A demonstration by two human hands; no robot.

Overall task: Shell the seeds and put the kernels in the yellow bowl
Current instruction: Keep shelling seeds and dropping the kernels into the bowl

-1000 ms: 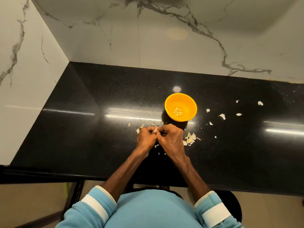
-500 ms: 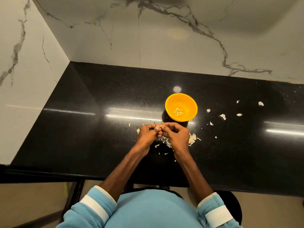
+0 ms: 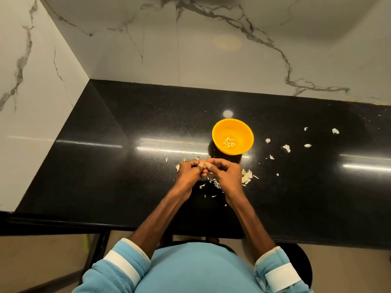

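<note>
Pale speck [image 3: 204, 164] pinched where both hands' fingertips meet; too small to tell seed from shell. Left hand [image 3: 189, 171] and right hand [image 3: 225, 173] curled tight, knuckles up, thumbs and forefingers closed on the speck, low over the black bench [image 3: 127, 176]. Yellow bowl [image 3: 239, 129] upright just beyond the right hand, not touching it; small cluster of kernels [image 3: 229, 142] on its bottom. Shell heap [image 3: 246, 176] beside the right hand, more under the wrists. Loose shell flakes [image 3: 286, 148] scattered right of the bowl. White veined marble wall [image 3: 211, 60] behind and left.
</note>
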